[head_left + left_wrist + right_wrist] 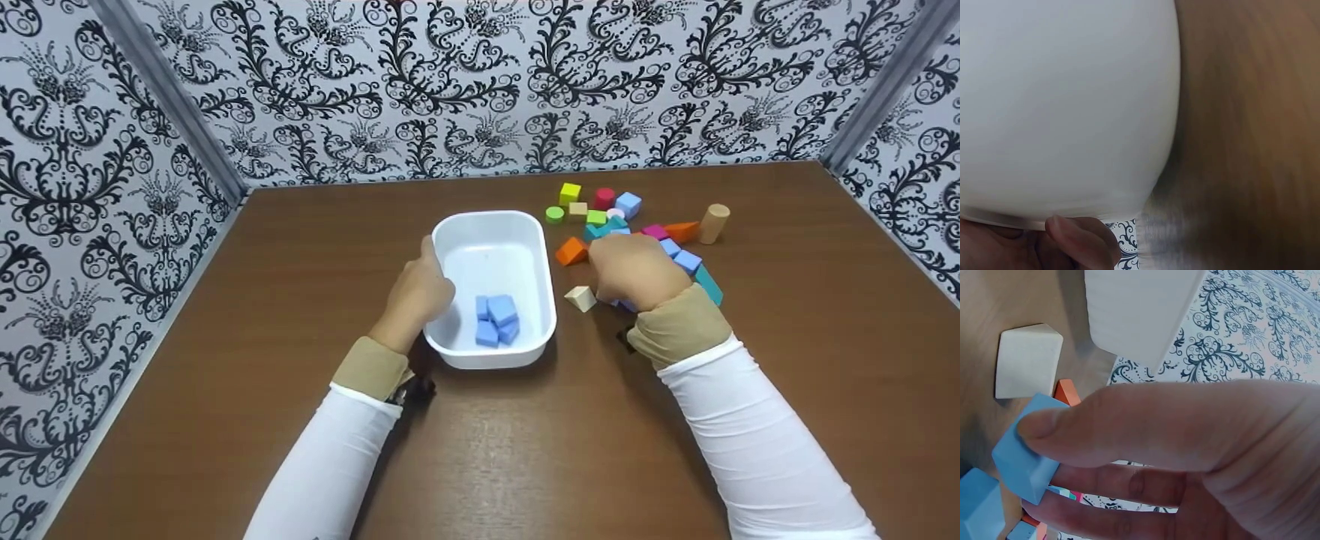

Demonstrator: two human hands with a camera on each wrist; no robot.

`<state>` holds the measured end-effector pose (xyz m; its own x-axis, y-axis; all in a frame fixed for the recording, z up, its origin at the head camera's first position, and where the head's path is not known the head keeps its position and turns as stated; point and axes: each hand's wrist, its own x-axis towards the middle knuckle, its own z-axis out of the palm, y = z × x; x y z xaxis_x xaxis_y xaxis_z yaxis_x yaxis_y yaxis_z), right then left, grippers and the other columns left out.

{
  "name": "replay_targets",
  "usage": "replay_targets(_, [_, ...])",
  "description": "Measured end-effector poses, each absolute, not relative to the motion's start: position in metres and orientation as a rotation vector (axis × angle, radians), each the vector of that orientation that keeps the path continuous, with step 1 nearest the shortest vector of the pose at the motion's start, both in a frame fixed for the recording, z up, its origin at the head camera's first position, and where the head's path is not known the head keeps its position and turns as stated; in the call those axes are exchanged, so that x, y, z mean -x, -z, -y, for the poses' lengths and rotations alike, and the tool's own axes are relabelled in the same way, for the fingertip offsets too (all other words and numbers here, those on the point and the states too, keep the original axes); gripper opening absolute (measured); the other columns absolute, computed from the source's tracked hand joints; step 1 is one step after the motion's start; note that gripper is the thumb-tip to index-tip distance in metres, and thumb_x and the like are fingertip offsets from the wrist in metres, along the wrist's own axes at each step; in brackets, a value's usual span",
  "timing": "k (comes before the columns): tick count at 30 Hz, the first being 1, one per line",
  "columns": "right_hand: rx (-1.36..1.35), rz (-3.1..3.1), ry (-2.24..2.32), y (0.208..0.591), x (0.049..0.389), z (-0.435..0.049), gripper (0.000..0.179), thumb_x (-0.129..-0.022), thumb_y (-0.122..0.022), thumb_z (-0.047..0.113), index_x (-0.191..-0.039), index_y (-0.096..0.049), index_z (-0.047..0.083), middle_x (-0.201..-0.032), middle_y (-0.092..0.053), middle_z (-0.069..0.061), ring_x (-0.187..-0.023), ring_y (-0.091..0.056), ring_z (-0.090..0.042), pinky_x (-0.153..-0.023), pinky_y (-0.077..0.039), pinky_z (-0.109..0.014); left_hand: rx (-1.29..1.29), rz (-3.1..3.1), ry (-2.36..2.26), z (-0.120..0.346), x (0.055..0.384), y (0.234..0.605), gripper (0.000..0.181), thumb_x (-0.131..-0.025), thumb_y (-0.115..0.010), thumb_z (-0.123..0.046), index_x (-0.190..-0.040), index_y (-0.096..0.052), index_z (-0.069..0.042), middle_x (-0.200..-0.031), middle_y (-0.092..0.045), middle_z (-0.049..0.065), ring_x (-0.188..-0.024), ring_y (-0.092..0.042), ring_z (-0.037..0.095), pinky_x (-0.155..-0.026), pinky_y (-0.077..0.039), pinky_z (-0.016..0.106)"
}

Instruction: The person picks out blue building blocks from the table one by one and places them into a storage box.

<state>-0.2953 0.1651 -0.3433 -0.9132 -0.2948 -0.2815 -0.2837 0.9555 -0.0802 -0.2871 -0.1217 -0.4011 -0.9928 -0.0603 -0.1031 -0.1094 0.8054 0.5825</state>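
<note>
My left hand (422, 292) grips the left rim of a white plastic tub (491, 226); in the left wrist view its fingers curl at the tub's edge (1072, 112). Several blue blocks (501, 309) lie inside, toward the tub's near end. My right hand (636, 268) is over the pile of blocks to the right of the tub. In the right wrist view its thumb and fingers pinch a blue block (1027, 455). A cream wedge-shaped block (580, 298) lies beside that hand, and another blue block (979, 506) sits below the pinched one.
Around the right hand lie an orange block (572, 251), a red cylinder (604, 199), a yellow cube (570, 193), a teal block (708, 286) and several others. A tan wooden cylinder (714, 223) stands at the right. Patterned panels (465, 90) border the brown table (315, 255).
</note>
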Motion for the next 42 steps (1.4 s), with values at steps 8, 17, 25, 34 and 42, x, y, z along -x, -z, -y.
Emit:
replay_targets(8, [0.519, -2.905, 0.029, 0.334, 0.292, -0.165, 0.006, -0.082, -0.07, 0.005, -0.076, -0.07, 0.007, -0.076, -0.064, -0.01, -0.071, -0.059, -0.03, -0.063, -0.049, -0.04, 0.132, -2.91, -0.949, 0.122, 0.288, 0.402, 0.083, -0.099, -0.05, -0.007, -0.17, -0.008, -0.003, -0.143, -0.061, 0.028, -0.115, -0.066, 0.036, -0.097, -0.055, 0.052])
replay_targets(17, [0.571, -2.983, 0.177, 0.331, 0.288, -0.161, 0.011, -0.078, -0.063, 0.0, -0.074, -0.07, 0.008, -0.078, -0.063, -0.011, -0.069, -0.057, -0.03, -0.058, -0.042, -0.037, 0.136, -2.905, -0.943, 0.122, 0.288, 0.401, 0.083, -0.099, -0.049, -0.007, -0.17, -0.008, -0.004, -0.142, -0.062, 0.028, -0.115, -0.066, 0.036, -0.096, -0.056, 0.052])
replay_targets(25, [0.671, -3.033, 0.254, 0.328, 0.287, -0.157, 0.017, -0.083, -0.071, 0.004, -0.096, -0.082, 0.003, -0.091, -0.071, -0.013, -0.08, -0.061, -0.033, -0.068, -0.049, -0.043, 0.159, -2.887, -0.937, 0.121, 0.288, 0.401, 0.082, -0.1, -0.049, -0.009, -0.171, -0.008, -0.007, -0.144, -0.061, 0.026, -0.114, -0.065, 0.034, -0.094, -0.056, 0.052])
replay_targets(34, [0.761, -3.046, 0.323, 0.323, 0.28, -0.145, 0.02, -0.088, -0.075, 0.007, -0.106, -0.08, 0.0, -0.099, -0.074, -0.013, -0.093, -0.066, -0.033, -0.086, -0.059, -0.048, 0.15, -2.902, -0.926, 0.121, 0.288, 0.402, 0.083, -0.099, -0.05, -0.008, -0.171, -0.008, -0.006, -0.143, -0.062, 0.027, -0.113, -0.066, 0.034, -0.094, -0.057, 0.051])
replay_targets(42, [0.932, -3.06, 0.394, 0.322, 0.272, -0.133, 0.024, -0.09, -0.078, 0.008, -0.113, -0.08, 0.0, -0.102, -0.074, -0.015, -0.095, -0.063, -0.033, -0.086, -0.058, -0.046, 0.143, -2.9, -0.924, 0.122, 0.288, 0.402, 0.082, -0.1, -0.049, -0.008, -0.17, -0.007, -0.005, -0.145, -0.06, 0.027, -0.114, -0.066, 0.034, -0.096, -0.056, 0.051])
